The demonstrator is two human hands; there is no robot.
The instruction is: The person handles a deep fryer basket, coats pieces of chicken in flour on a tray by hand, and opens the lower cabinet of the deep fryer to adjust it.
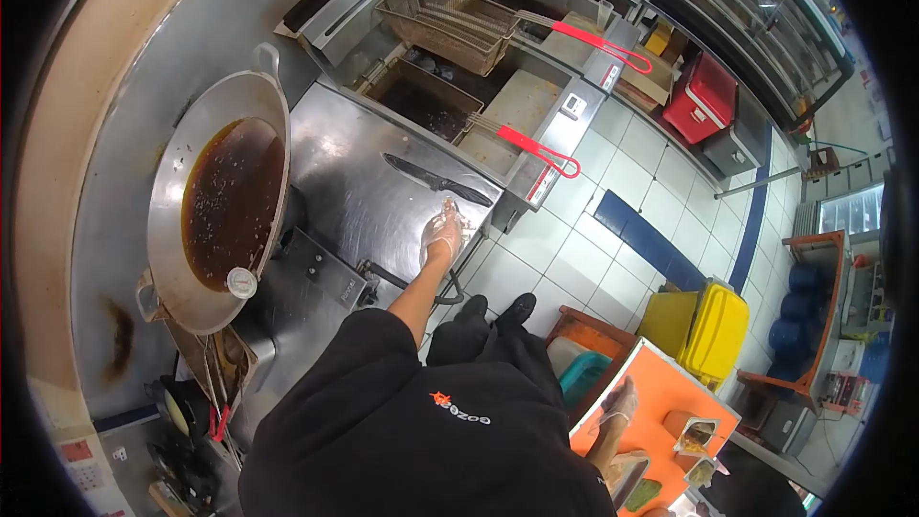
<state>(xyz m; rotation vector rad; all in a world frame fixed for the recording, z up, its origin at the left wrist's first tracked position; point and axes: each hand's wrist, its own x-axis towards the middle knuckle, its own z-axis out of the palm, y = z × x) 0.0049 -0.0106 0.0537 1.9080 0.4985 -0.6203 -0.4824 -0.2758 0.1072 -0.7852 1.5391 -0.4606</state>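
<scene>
My left hand (442,234), in a clear glove with pale crumbs on it, lies near the edge of the steel counter (335,148), its fingers pointing at the handle of a black knife (437,179). Whether the fingers touch the handle, I cannot tell. On the other side, my right hand (618,406), also gloved, is over the orange table top (651,385). Its fingers look extended, with nothing visible in them. Beside it are food containers (689,432).
A large pan (218,201) of dark oil with a thermometer (242,282) stands left of the counter. Fryer baskets (450,24) with red handles (538,151) are beyond it. A yellow bin (716,333) and a red cooler (701,98) stand at the right.
</scene>
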